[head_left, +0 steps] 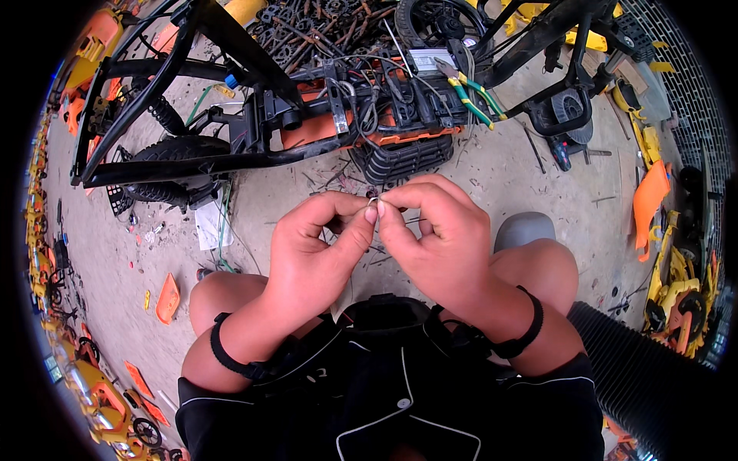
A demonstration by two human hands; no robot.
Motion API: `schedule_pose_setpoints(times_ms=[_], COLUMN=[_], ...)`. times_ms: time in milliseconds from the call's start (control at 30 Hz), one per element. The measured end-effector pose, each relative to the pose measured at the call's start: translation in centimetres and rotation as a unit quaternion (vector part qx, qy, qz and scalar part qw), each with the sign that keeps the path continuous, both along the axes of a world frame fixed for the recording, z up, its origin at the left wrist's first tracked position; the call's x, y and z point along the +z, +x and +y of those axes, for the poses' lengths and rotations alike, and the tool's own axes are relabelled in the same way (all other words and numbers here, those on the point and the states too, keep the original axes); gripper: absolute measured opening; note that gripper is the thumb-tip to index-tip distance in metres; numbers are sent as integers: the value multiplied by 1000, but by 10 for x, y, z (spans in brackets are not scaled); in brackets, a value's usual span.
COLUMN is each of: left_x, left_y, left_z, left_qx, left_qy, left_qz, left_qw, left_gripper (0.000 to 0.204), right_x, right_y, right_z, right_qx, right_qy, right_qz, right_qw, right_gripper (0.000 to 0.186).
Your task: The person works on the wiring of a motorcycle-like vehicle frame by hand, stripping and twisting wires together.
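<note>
My left hand and my right hand meet fingertip to fingertip in the middle, in front of my chest. Both are closed in a pinch, thumb against forefinger. Between the tips shows a tiny, thin, pale piece, too small to name. Just beyond them is the black frame of a small vehicle, with an orange panel, loose cables and black fittings. Pliers with green and yellow handles lie on the frame, jaws toward a silver box.
Beyond the frame lies a heap of dark metal parts beside a wheel. A dark cordless tool rests on the floor at the right. Orange and yellow body panels line both sides. A black ribbed surface is near my right elbow.
</note>
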State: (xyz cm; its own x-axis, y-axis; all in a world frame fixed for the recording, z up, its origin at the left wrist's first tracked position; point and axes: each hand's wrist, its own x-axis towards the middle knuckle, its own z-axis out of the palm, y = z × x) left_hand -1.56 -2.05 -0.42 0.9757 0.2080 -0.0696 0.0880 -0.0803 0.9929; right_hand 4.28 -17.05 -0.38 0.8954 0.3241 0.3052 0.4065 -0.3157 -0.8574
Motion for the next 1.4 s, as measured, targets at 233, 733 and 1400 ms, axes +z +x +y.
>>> schedule_pose_setpoints(times_ms=[233,733,1400], left_x=[3,11,8], left_y=[1,6,8], left_z=[1,2,9], left_qx=[-8,-37,-11], left_qy=[13,218,299], left_qz=[12,-102,-140], left_qw=[1000,970,944], left_gripper=[10,34,28], right_x=[0,16,18], right_y=[0,9,20], right_z=[0,-11,-20], right_qx=[3,60,118], right_qy=[-21,101,155], right_qz=[-12,297,345], right_qw=[1000,948,918], right_gripper=[10,6,19])
